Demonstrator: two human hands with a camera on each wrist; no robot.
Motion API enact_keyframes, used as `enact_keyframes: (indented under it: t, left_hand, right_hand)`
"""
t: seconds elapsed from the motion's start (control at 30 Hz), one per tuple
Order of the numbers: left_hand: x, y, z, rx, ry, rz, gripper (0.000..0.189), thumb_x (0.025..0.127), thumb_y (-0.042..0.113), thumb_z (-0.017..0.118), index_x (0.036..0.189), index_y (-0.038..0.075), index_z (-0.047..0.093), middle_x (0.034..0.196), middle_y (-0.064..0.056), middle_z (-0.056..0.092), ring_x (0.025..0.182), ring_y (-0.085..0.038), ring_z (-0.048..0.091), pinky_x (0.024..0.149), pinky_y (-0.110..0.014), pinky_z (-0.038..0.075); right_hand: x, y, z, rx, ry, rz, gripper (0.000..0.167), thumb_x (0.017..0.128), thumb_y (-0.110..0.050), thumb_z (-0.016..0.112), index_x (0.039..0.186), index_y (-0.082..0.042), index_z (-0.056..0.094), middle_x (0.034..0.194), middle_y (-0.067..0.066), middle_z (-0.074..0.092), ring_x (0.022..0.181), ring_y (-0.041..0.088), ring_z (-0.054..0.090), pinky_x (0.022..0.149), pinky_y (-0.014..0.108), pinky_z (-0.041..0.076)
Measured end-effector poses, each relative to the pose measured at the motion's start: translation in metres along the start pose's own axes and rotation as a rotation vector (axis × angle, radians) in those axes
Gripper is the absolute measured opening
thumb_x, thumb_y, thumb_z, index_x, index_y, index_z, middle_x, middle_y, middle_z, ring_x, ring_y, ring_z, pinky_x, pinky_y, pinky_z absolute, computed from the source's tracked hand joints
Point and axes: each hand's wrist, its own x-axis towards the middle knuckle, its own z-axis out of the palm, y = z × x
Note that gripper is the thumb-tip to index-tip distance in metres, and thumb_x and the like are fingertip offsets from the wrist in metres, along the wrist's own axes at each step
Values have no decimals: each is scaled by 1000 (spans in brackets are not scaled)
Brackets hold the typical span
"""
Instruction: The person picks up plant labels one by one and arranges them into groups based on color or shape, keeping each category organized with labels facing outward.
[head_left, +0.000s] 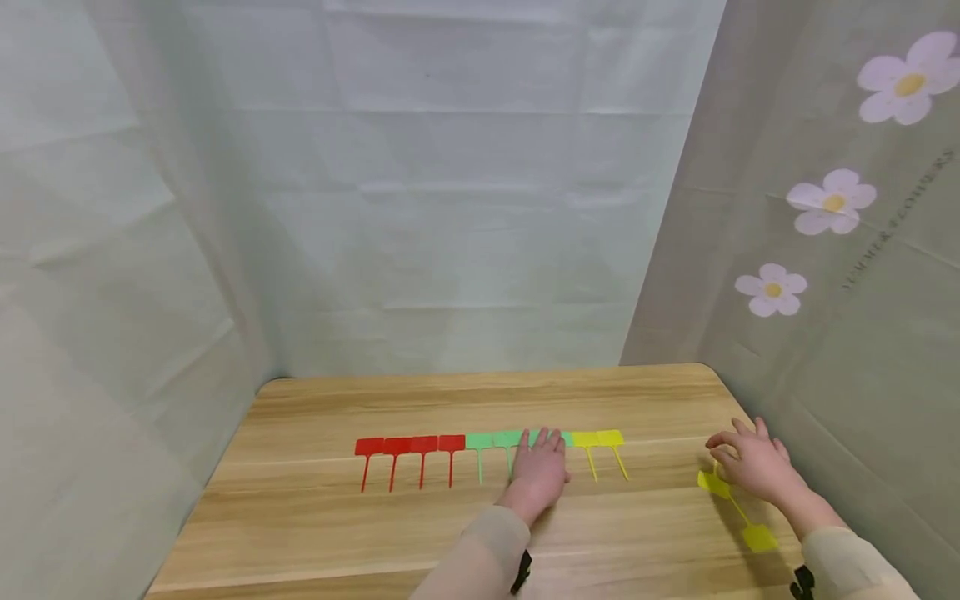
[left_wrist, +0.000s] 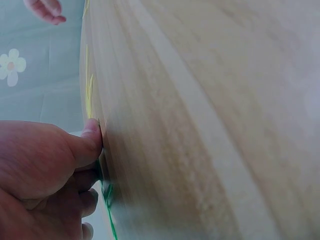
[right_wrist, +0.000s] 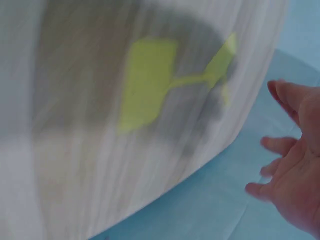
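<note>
A row of flat plastic tags with thin stems lies on the table, stems toward me. Several red tags (head_left: 410,446) are at its left, green tags (head_left: 480,442) in the middle and two yellow tags (head_left: 611,438) at its right end. My left hand (head_left: 538,471) rests over the green tags with fingers extended, partly covering them; in the left wrist view its thumb (left_wrist: 90,137) is down at the tabletop. My right hand (head_left: 753,462) hovers with loosely bent, empty fingers over two loose yellow tags (right_wrist: 147,82), one overlapping the other's stem.
The wooden table (head_left: 315,533) has rounded far corners. Pale cloth (head_left: 450,208) hangs behind it and at both sides, the right side printed with white flowers (head_left: 831,202). The loose yellow tags lie near the table's right edge.
</note>
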Motion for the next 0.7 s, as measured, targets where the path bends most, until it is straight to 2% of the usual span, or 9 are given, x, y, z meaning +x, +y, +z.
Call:
enact_keyframes:
  t: [0.13, 0.2, 0.27, 0.33, 0.37, 0.43, 0.5, 0.6, 0.7]
  left_hand:
    - [0, -1, 0, -1, 6, 10, 62, 107, 40, 62, 161, 12, 51, 170, -1, 41, 159, -22, 31, 130, -51, 21]
    - [0, -1, -1, 13, 13, 12, 62, 107, 41, 63, 161, 12, 51, 170, -1, 42, 159, -22, 32, 130, -51, 22]
    - [0, -2, -2, 20, 14, 11, 62, 107, 41, 63, 161, 12, 50, 170, -1, 41, 159, -22, 32, 130, -52, 22]
    - [0, -2, -3, 24, 16, 10, 63, 107, 41, 63, 161, 12, 50, 170, -1, 42, 159, -22, 33, 130, -52, 23]
    - [0, -3, -3, 25, 15, 9, 63, 107, 41, 63, 161, 12, 50, 170, -1, 42, 159, -22, 33, 130, -52, 23]
    - [0, -2, -3, 25, 11, 9, 63, 107, 41, 63, 161, 12, 50, 170, -1, 41, 159, -22, 32, 130, -51, 23]
    - [1, -2, -4, 24, 9, 8, 63, 107, 41, 63, 161, 12, 50, 170, -1, 41, 159, -22, 32, 130, -51, 23]
    - [0, -1, -4, 26, 4, 7, 64, 106, 42, 64, 161, 12, 51, 170, 0, 42, 159, -22, 32, 130, -51, 22]
    - [-1, 0, -3, 26, -1, 7, 63, 106, 42, 63, 161, 13, 50, 170, 0, 41, 159, -21, 32, 130, -51, 22]
  right_hand:
    - [-12, 20, 0, -61, 1, -127, 13, 98, -12, 76, 111, -15, 79, 151, 46, 42, 141, 74, 25, 102, 87, 25]
    - [-18, 30, 0, -111, 39, -261, 19, 90, -11, 84, 106, -20, 80, 147, 40, 52, 139, 68, 38, 102, 81, 35]
    - [-21, 38, 0, -199, 107, -432, 26, 79, -14, 92, 99, -27, 81, 143, 32, 61, 136, 58, 50, 102, 70, 44]
    - [-23, 45, 1, -290, 185, -618, 32, 66, -17, 97, 90, -31, 81, 138, 25, 67, 137, 47, 56, 113, 56, 44]
    - [-24, 48, 2, -324, 212, -699, 35, 61, -18, 98, 86, -33, 79, 137, 23, 68, 140, 43, 55, 119, 49, 40]
    - [-25, 52, 3, -368, 236, -826, 42, 57, -13, 99, 80, -37, 73, 137, 20, 69, 148, 34, 49, 130, 35, 22]
    - [-25, 56, 6, -378, 225, -909, 50, 54, -4, 96, 79, -39, 70, 139, 21, 68, 153, 31, 42, 130, 26, 3]
    - [-26, 59, 9, -396, 194, -960, 56, 53, 2, 91, 83, -40, 69, 144, 20, 65, 155, 31, 39, 130, 28, 1]
    - [-27, 63, 12, -415, 178, -964, 56, 53, -3, 95, 87, -40, 71, 146, 20, 64, 152, 33, 44, 130, 29, 2]
